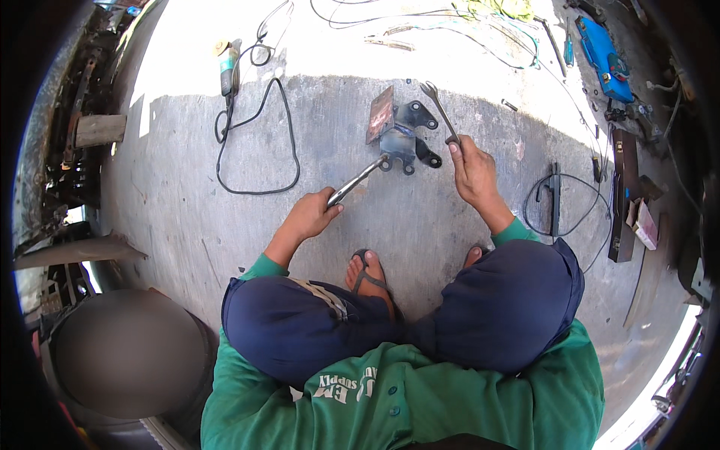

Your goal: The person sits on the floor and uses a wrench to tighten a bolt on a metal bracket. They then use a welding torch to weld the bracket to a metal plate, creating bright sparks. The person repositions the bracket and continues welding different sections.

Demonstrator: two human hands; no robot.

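Observation:
My left hand [313,216] is closed round the near end of a long shiny metal bar tool [355,180]. The bar's far end meets the lower lugs of a dark metal bracket assembly [401,142], which lies on the concrete and has several bolt holes and a rusty reddish plate [379,112] standing at its left side. To the right of the bracket, my right hand [474,174] grips a dark open-ended wrench [441,109] by its lower end, its jaws pointing away from me.
An angle grinder [227,73] with looped cord lies at upper left. A blue case [602,56], a brown case [622,195] and a welding electrode holder [555,199] with cable are on the right. A round object [127,352], blurred, sits lower left. Cables cross the sunlit far floor.

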